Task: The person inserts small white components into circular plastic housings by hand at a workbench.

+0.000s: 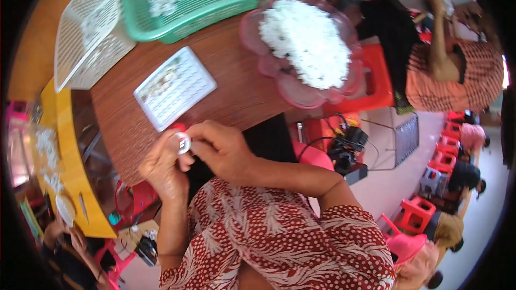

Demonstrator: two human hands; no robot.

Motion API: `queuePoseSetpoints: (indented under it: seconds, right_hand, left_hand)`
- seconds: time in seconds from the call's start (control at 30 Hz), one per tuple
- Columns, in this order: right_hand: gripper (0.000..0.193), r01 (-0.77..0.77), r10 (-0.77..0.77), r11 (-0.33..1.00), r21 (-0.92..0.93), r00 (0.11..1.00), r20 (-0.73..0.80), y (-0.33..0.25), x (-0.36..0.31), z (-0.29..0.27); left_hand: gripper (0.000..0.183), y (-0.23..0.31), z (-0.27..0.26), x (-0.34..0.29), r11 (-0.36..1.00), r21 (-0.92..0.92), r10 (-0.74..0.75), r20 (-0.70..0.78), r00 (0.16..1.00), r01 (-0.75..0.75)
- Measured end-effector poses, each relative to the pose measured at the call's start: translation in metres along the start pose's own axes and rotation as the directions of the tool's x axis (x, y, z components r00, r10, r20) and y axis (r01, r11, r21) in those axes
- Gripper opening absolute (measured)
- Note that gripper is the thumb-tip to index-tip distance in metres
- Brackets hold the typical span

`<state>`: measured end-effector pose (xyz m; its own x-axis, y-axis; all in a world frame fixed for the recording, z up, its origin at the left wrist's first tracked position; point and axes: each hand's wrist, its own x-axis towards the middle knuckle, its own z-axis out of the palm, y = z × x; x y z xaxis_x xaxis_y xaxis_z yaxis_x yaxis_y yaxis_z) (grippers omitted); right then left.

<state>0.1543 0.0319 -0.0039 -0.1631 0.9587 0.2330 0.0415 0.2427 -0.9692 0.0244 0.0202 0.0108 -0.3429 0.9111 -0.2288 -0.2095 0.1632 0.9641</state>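
Head view: left of centre, the left hand (165, 165) pinches a small round white piece (183, 143); the right hand (228, 154) bunches its fingers at it, grip unclear. Above, a white tray (189, 87) lies on the brown worktop (115, 123).

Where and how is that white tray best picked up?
Likely by the lower-right edge of the tray, from the side of the right hand: the tray lies flat, that edge faces the hand, and small pieces lie toward the far edge.
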Motion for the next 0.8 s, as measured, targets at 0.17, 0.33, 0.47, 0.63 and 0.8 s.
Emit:
queuePoseSetpoints:
  seconds: [0.17,0.33,0.47,0.63,0.8]
  right_hand:
    - [0.016,0.110,-0.125,0.973,-0.202,0.990,-0.063,-0.023,-0.009,-0.040]
    - [0.016,0.057,-0.159,0.870,-0.491,0.973,-0.169,-0.049,-0.011,-0.107]
    - [0.013,-0.126,-0.147,0.770,-0.626,0.919,-0.366,-0.056,-0.001,-0.165]
    - [0.013,-0.313,0.041,0.757,-0.574,0.899,-0.436,-0.039,0.013,-0.214]
    - [0.019,-0.164,-0.022,0.387,-0.907,0.982,-0.187,-0.023,0.021,-0.224]
  left_hand:
    - [0.018,0.000,-0.006,0.004,0.999,0.025,0.028,0.048,0.998,-0.029]
    - [0.019,-0.005,-0.008,0.004,0.995,0.061,0.081,0.055,0.995,-0.084]
    - [0.018,-0.008,-0.013,0.005,0.995,0.056,0.072,0.080,0.994,-0.077]
    - [0.022,-0.006,-0.007,0.003,0.999,0.031,0.040,0.124,0.991,-0.044]
    - [0.027,-0.006,-0.004,-0.002,1.000,0.005,0.006,0.161,0.987,-0.007]
